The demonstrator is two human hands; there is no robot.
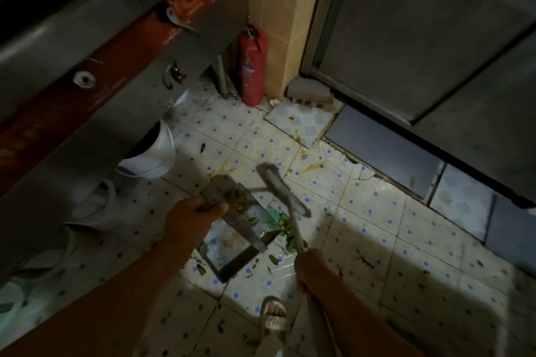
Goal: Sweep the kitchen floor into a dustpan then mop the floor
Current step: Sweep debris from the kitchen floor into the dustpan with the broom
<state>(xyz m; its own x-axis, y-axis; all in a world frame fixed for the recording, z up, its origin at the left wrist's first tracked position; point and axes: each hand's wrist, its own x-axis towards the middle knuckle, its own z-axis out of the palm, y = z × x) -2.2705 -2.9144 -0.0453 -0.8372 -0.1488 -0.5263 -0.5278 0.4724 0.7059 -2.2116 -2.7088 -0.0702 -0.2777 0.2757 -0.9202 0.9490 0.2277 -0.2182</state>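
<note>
The square metal dustpan (232, 243) sits on the dotted tiled floor (377, 226); the grey hand brush (282, 190) lies just right, green scraps (282, 222) seemingly between, red cylindrical fire extinguisher (253, 66) behind.

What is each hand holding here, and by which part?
The left hand grips the metal dustpan by its handle end. The right hand grips the brush by its handle's lower end.

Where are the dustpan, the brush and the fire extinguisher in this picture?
dustpan (232, 243): head view, on its flat metal bottom.
brush (285, 193): head view, on the bristle head.
fire extinguisher (253, 69): head view, on the red cylinder body.
</note>
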